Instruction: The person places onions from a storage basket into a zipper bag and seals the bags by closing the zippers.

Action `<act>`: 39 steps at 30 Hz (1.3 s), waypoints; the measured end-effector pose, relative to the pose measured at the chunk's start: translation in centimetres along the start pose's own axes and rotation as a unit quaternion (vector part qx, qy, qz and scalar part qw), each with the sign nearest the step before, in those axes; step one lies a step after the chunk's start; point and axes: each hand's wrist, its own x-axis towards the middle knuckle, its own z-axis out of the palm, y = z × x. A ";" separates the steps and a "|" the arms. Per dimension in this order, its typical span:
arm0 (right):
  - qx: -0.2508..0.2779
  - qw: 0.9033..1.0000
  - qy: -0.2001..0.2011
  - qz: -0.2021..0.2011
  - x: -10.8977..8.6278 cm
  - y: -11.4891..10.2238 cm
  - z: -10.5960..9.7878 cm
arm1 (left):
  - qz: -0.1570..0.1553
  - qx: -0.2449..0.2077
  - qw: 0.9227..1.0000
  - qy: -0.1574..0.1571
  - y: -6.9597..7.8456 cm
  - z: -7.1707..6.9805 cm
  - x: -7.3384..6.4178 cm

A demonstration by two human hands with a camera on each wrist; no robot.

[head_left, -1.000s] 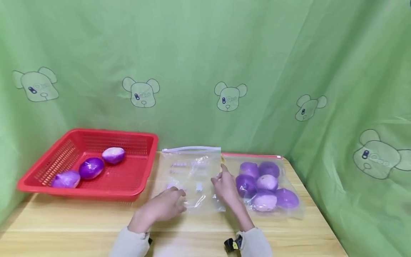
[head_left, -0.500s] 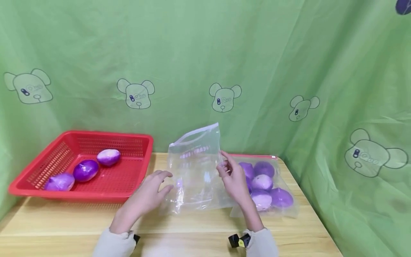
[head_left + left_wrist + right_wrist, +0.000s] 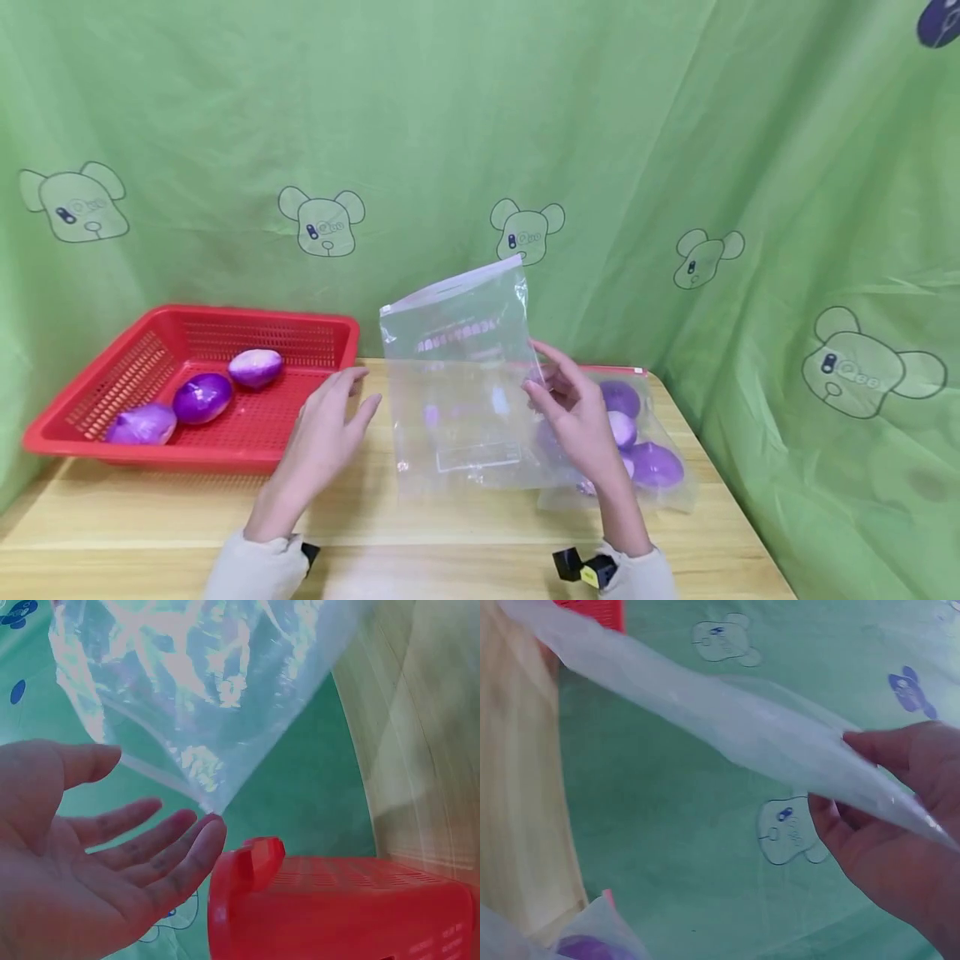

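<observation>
A clear zip bag [image 3: 457, 392] with a white slider strip along its top stands tilted above the table, nothing inside it. My right hand [image 3: 577, 408] pinches its right edge between thumb and fingers; the right wrist view shows the bag edge-on, running between the thumb and fingers of that hand [image 3: 900, 810]. My left hand [image 3: 322, 433] is held apart to the left of the bag, fingers spread and relaxed. In the left wrist view the palm of this hand [image 3: 112, 847] faces the bag's corner and holds nothing.
A red plastic basket [image 3: 300, 454] on the left holds three purple onions [image 3: 202, 397]. To the right, a second zip bag [image 3: 671, 496] with a red strip lies filled with several purple onions [image 3: 654, 464], partly behind my right hand. A green curtain [image 3: 420, 125] closes the back.
The clear bag, flat on the table a second ago, has been lifted upright by my right hand. My left hand has drawn back left, away from the bag.
</observation>
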 end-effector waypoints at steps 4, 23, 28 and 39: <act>0.042 0.998 -0.023 -0.036 -0.2 0.1 -1.0 | -0.039 -0.031 0.999 -0.002 -0.4 -0.2 0.3; -0.083 0.996 -0.015 -0.029 -0.6 0.2 -1.5 | -0.040 -0.287 0.956 0.052 0.7 -1.6 0.4; -0.205 0.978 -0.021 0.019 -0.7 0.4 -1.1 | -0.023 -0.249 0.966 0.065 1.1 -1.6 0.2; -0.255 0.962 -0.069 0.069 -0.7 1.2 -0.7 | 0.030 -0.164 0.984 0.055 2.0 -1.4 -0.3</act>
